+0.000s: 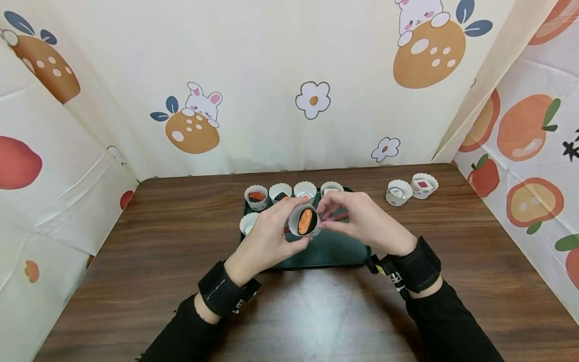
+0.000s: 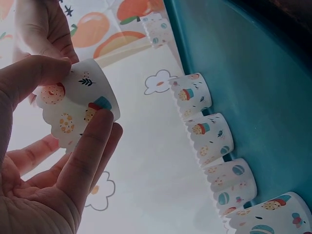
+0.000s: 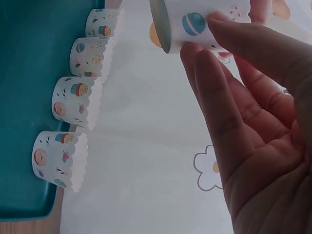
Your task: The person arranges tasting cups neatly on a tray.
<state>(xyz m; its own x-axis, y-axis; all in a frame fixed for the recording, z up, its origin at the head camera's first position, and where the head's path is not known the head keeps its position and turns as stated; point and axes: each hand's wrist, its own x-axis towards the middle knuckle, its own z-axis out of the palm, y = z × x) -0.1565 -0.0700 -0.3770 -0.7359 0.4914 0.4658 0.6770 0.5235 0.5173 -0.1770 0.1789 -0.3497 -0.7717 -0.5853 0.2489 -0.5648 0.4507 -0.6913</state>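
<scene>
White cup [image 2: 80, 97] pinched by fingers [image 2: 90, 141], well apart from tray rim [image 1: 316, 265].

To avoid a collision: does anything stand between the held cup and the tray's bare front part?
Apart from the gripping left hand, nothing visible stands between the held cup and the tray at its bare front.

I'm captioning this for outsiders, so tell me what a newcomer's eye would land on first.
First, the orange-topped sushi piece in a paper baking cup, held between the left hand and right hand over the dark green tray. Next, the row of four cups along the tray's far edge, then the rabbit-printed curtain behind the wood-grain table.
</scene>
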